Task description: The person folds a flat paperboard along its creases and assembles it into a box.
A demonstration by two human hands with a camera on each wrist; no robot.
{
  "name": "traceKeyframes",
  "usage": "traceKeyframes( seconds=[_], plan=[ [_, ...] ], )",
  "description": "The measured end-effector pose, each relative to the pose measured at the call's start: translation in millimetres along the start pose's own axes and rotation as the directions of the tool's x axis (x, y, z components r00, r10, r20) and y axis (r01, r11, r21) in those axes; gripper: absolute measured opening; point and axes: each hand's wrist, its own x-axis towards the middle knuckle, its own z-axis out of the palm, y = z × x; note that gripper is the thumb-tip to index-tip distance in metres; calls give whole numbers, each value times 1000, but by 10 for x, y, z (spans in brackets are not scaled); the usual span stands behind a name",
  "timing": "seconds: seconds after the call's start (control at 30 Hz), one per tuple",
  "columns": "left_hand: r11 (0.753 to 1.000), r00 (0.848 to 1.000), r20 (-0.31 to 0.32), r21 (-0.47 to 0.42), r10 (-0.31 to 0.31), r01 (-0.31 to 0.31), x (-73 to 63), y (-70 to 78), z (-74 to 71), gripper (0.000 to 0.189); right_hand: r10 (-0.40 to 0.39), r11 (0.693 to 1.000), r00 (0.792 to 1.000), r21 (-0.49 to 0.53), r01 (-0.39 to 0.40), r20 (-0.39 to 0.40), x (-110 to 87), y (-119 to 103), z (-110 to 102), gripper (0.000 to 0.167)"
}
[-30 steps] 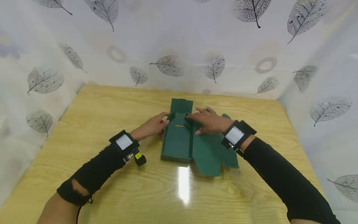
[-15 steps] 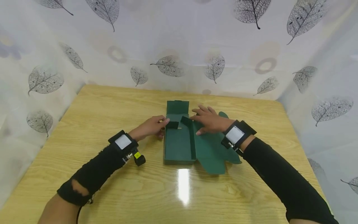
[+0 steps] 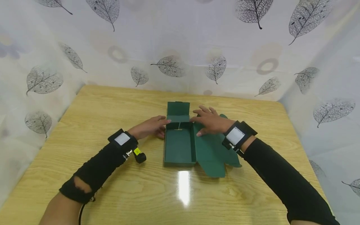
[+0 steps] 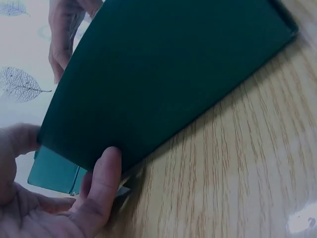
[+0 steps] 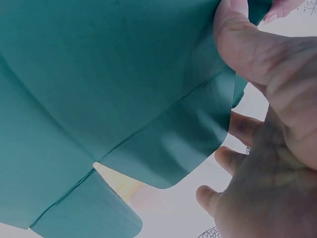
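An unfolded green cardboard box (image 3: 179,147) lies on the table in the head view, its tray toward the left and its lid panel (image 3: 211,147) spread to the right. My left hand (image 3: 150,126) grips the tray's far left corner; in the left wrist view a finger (image 4: 106,173) lies against the outer side wall. My right hand (image 3: 212,120) has its fingers spread, the index fingertip at the tray's far right corner. Its thumb (image 5: 237,39) is over the green cardboard in the right wrist view. Beyond the tray's far wall stands the end flap (image 3: 178,108).
The box rests on a wood-grain table (image 3: 126,187). A white curtain with leaf prints (image 3: 168,65) hangs behind the table and along both sides. Side flaps (image 3: 212,168) of the lid stick out toward the near edge.
The small corner flaps at the tray's far end have turned inward from the side walls and now lie across that end. The box has shifted slightly. My right hand has barely moved.
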Motion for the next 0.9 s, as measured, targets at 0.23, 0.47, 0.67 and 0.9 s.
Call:
traceKeyframes(
  seconds=[0.23,0.47,0.67,0.9],
  plan=[
    [994,1000,-24,-105,1,-4,22,-25,4,66,-3,999,1000,35,4,-22,-5,31,18,59],
    [992,990,-118,-83,82,-92,6,-20,44,49,43,994,998,104,-37,-54,17,44,30,74],
    [938,945,-150,239,291,-250,-42,-5,103,31,84,989,994,126,-75,-67,18,50,24,101],
    [706,847,-143,632,511,-319,-64,10,194,36,-49,999,998,-10,48,-47,-4,35,28,95]
  ],
)
